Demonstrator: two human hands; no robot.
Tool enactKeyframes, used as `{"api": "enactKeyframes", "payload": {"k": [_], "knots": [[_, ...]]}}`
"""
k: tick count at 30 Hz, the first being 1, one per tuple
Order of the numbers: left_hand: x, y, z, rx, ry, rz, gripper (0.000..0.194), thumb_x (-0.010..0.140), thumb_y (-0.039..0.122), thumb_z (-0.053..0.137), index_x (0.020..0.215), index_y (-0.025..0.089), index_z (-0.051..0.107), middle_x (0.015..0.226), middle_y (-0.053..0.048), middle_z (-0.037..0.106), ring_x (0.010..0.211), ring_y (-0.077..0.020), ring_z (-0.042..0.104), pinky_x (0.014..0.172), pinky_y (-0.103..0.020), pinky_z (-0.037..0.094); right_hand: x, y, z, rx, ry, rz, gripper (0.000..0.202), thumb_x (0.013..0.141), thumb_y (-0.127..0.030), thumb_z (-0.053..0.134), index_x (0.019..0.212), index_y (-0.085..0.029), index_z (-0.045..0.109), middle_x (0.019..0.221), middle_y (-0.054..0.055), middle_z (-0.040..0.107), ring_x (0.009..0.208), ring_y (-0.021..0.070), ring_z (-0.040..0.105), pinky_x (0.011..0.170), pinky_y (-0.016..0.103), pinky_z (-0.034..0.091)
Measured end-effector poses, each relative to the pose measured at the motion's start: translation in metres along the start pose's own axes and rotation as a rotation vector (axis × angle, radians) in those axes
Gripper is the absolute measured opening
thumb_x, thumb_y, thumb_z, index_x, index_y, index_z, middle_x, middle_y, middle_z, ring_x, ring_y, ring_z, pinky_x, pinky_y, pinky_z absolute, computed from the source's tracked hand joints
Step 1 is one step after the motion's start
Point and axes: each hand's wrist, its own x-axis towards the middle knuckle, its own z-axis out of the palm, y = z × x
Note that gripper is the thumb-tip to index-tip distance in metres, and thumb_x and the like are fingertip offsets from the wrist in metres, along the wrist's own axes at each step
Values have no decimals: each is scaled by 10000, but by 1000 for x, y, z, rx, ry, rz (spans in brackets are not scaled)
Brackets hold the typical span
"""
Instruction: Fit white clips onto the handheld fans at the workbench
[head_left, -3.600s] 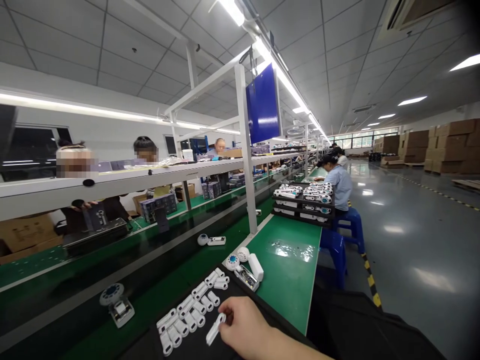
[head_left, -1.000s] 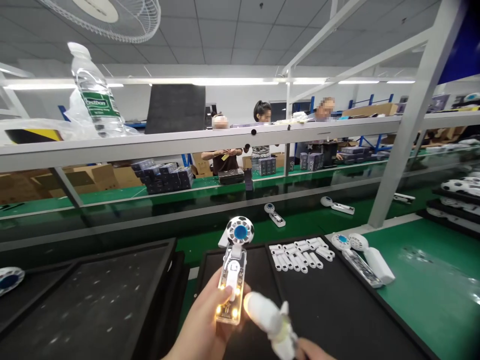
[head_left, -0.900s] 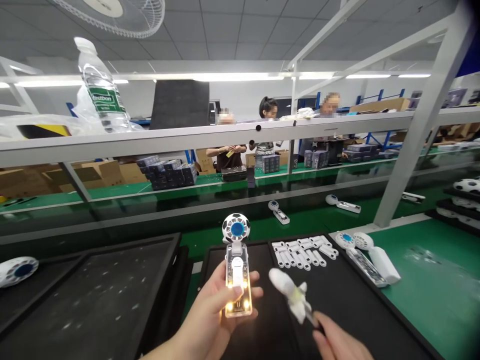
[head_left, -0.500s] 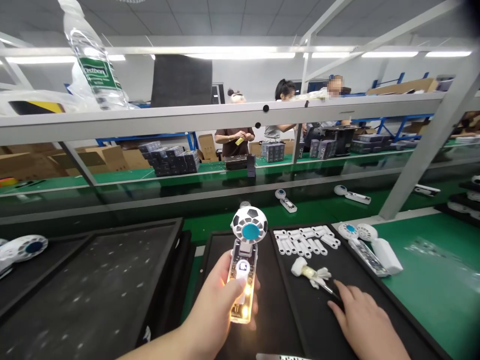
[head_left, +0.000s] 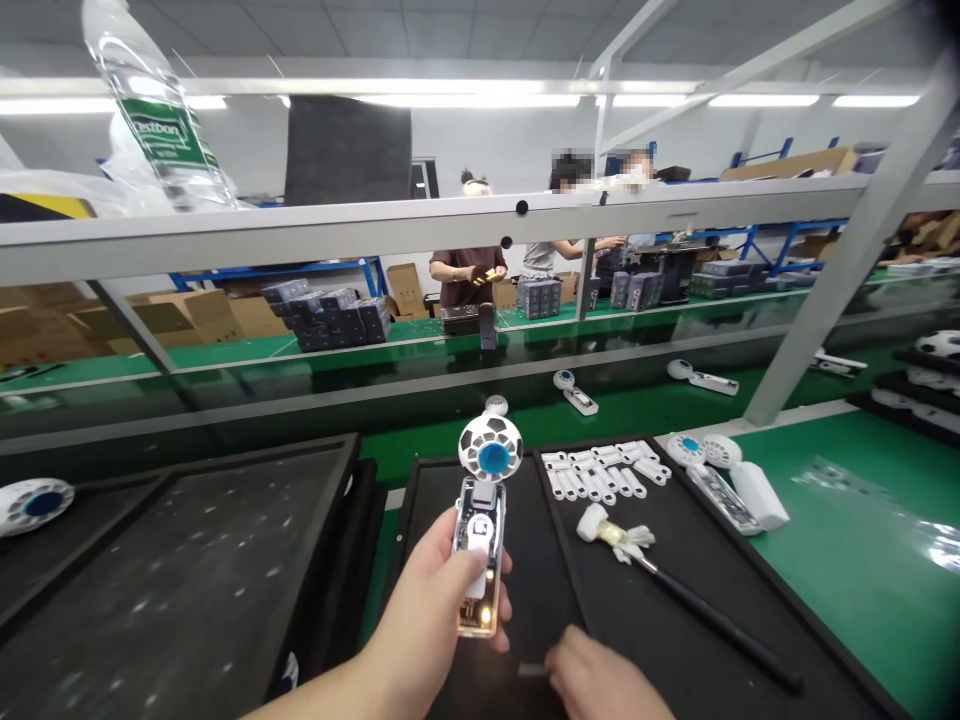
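My left hand is wrapped round a handheld fan with a football-patterned head and a blue centre. The fan stands upright, its open handle showing a circuit board, with an orange glow near the bottom. My thumb lies on the white strip over the board. Low in the view, my right hand is blurred, fingers bent, beside a small pale strip; whether it grips this is unclear. To its right, a black-handled hammer, its head wrapped in white material, lies in the black tray.
Several white handle covers lie in rows in the tray. Fan parts rest at its right edge. A black tray is at left. Beyond, fans lie on the green belt. A metal rail crosses above; co-workers stand behind.
My right hand has let go of the hammer handle and moved left, near the pale strip. The orange glow in the fan handle has dimmed. The view has shifted slightly.
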Motion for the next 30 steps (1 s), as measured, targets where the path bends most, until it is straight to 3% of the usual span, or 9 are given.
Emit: {"api": "enactKeyframes", "payload": {"k": [2,4,6,9,13,17,21,25,30], "knots": [[1,-1,2,46,-11,-43,135,818,308,486,866,182,495,807,-25,577,583,-152,570,461,-267,491,25,4,-45,139,17,112,207,937,-79,398,953,-214,554,775,-2,613,606,117,610,563,227,451],[0,-3,5,114,-44,-100,135,778,276,512,862,171,507,758,-25,583,545,-151,560,416,-241,460,54,5,-87,258,249,146,220,946,-80,404,1072,-203,536,857,36,618,767,148,625,692,251,488],[-4,-7,9,168,-100,-155,195,738,262,564,901,167,517,731,-21,592,520,-153,551,385,-224,432,84,4,-111,261,370,87,238,928,-68,431,1104,-180,544,885,65,613,802,171,600,728,293,488],[-14,-8,13,224,-240,-177,259,737,315,606,937,178,513,748,-11,578,539,-153,554,404,-221,429,114,13,-112,193,286,221,209,957,-164,397,984,-158,605,826,74,617,751,195,581,685,323,470],[-24,-3,15,320,-367,-214,289,745,349,620,962,175,542,759,-13,558,571,-146,544,464,-233,435,115,30,-115,289,126,379,227,988,-190,396,920,-191,612,788,2,653,690,134,617,598,235,455],[-26,1,20,311,-385,-258,352,680,238,632,1020,160,580,809,-30,609,668,-159,568,565,-251,470,93,26,-152,157,106,192,166,977,-182,452,932,-184,611,832,23,637,760,149,595,698,273,444],[-24,-2,21,316,-354,-323,398,666,213,583,1056,133,576,715,2,591,620,-143,528,558,-256,469,74,4,-178,-44,-38,-21,175,928,-110,468,894,-185,623,659,-4,552,591,156,489,552,305,332],[-25,-5,21,505,-303,-193,314,737,222,559,1044,153,572,711,21,591,556,-119,490,483,-229,436,64,-15,-175,-98,-227,-40,149,781,-101,529,709,-228,559,608,-23,529,533,161,462,521,334,278],[-26,-3,23,664,-267,-55,279,791,237,566,1056,175,628,879,8,714,765,-164,620,716,-257,509,60,-21,-167,-182,-264,-64,117,680,-132,621,710,-228,562,605,-34,558,519,158,479,521,334,278]]}}
